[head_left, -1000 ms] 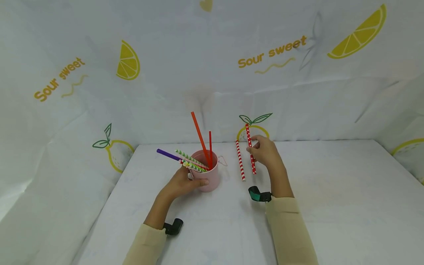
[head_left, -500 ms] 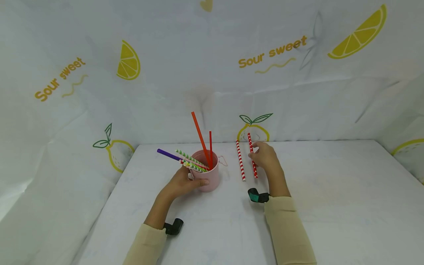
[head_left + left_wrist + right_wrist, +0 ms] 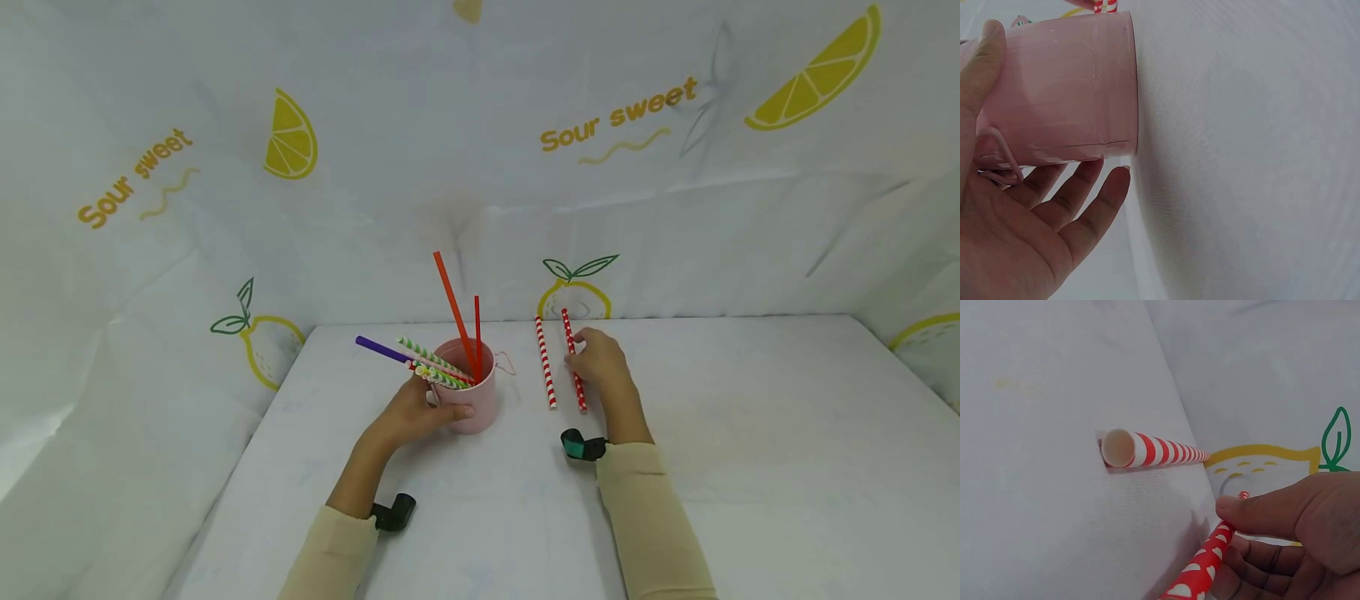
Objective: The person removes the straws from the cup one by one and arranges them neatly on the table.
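Note:
My left hand (image 3: 412, 412) grips a pink metal cup (image 3: 480, 408), its thumb along the near side and the other fingers behind. In the left wrist view the cup (image 3: 1060, 87) has a wire handle by the palm. Several straws lean in it: an orange one (image 3: 453, 304), a red one (image 3: 477, 329), a purple one (image 3: 381, 349) and green-striped ones (image 3: 427, 358). My right hand (image 3: 603, 367) pinches a red paper straw with white hearts (image 3: 1204, 565) between thumb and fingers, close over the table. Just left of it lies a red-and-white striped paper straw (image 3: 545, 367).
The white table (image 3: 480, 525) meets a white cloth backdrop (image 3: 375, 233) printed with lemons and lettering close behind the straws. A wire loop (image 3: 506, 363) sticks out from the cup's right side.
My right hand has come down and slightly nearer with the heart-patterned straw, which now lies almost alongside the striped one. The left hand and the cup have stayed put.

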Tool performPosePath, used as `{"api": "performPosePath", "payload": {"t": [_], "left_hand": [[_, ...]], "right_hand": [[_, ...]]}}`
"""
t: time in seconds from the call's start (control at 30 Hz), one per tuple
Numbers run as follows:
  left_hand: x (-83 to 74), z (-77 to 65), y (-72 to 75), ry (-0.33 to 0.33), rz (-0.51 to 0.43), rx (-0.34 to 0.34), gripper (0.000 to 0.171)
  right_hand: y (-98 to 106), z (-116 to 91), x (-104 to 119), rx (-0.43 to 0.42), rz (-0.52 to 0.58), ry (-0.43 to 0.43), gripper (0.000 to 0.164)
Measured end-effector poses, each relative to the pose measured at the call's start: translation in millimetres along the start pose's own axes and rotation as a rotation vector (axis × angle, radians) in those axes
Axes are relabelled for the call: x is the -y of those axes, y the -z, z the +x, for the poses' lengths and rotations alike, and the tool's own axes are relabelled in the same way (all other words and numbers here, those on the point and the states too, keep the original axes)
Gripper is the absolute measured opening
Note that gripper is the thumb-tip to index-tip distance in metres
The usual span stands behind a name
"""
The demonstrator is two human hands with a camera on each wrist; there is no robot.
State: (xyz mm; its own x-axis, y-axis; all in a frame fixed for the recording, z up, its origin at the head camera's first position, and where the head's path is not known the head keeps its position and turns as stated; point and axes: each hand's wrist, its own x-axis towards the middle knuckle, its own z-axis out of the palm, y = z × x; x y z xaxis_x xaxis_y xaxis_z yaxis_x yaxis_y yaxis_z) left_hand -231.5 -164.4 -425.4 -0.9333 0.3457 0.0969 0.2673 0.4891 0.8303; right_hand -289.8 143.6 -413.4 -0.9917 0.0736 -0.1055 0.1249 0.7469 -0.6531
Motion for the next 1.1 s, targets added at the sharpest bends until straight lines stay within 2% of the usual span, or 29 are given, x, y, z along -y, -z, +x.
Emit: {"api": "performPosePath", "payload": {"t": [0.5, 1.1], "left_hand": [[0.0, 0.6, 0.2, 0.001, 0.000, 0.000, 0.091], [-1.0, 0.8, 0.0, 0.002, -0.004, 0.001, 0.091]], "right_hand": [[-8, 5, -5, -0.042, -0.012, -0.033, 0.037], [-10, 8, -8, -0.031, 0.003, -0.059, 0.039]]}}
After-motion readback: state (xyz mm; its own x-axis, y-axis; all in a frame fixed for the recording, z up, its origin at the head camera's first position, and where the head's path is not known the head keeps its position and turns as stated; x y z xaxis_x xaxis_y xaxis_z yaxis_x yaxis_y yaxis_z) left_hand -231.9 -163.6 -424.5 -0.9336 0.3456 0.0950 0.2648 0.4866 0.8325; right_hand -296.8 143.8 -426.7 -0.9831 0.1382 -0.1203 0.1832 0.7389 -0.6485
